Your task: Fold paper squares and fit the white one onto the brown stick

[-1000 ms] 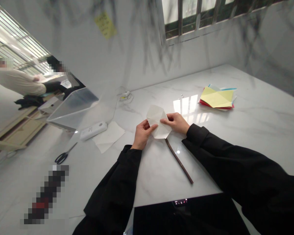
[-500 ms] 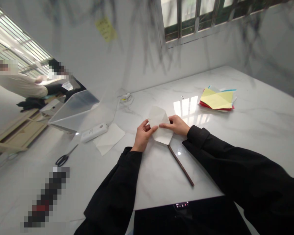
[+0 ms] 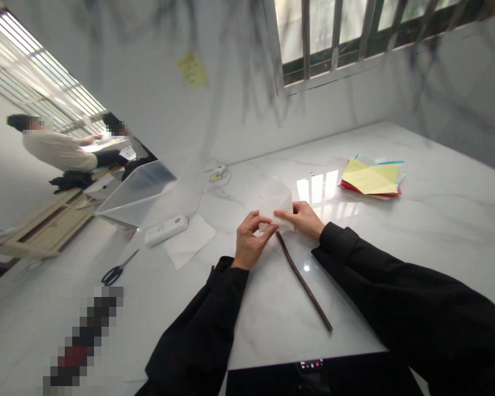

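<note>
Paper (image 3: pixel 275 201) (white, folded) pinched by left hand (image 3: pixel 251 245) and right hand (image 3: pixel 303 218).

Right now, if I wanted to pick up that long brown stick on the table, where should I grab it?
Probably the near, lower end of the brown stick: it lies flat and bare on the marble table. Its far end runs under the folded white paper held by the left hand and right hand. Pinch its thin sides from above.

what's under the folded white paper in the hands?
The top end of the dark stick runs up to the folded white paper, held by left hand and right hand. Whether the stick continues beneath it is hidden.
</note>
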Tool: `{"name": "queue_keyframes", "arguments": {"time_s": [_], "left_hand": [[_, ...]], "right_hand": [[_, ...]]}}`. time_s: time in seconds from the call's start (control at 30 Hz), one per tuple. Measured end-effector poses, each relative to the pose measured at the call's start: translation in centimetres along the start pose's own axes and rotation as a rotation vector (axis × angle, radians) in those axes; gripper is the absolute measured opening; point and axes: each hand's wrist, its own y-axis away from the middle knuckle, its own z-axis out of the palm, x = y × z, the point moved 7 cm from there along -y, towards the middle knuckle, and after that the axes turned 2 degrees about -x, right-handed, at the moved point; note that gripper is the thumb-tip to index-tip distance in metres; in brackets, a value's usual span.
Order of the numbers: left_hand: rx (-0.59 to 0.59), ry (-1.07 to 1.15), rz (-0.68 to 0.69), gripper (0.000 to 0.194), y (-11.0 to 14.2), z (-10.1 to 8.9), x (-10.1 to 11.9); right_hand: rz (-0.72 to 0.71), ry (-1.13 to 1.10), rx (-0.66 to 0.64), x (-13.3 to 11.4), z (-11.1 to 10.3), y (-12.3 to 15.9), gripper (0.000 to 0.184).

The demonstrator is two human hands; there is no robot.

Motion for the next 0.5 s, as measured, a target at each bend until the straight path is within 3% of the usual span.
{"name": "queue_keyframes", "arguments": {"time_s": [0.17,0.33,0.5], "left_hand": [[0.09,0.201,-0.108,0.033,0.2,0.4,-0.5],[0.128,0.424,-0.248,0.095,0.3,0.9,-1.1],[0.191,0.455,-0.316,0.102,0.4,0.4,-2.2]], "right_hand": [[-0.008,0.011,-0.048,-0.1,0.6,0.0,0.056],[-0.023,0.08,-0.114,0.0,1.0,0.0,0.059],[-0.093,0.121,-0.153,-0.6,1.1,0.2,0.055]]}}
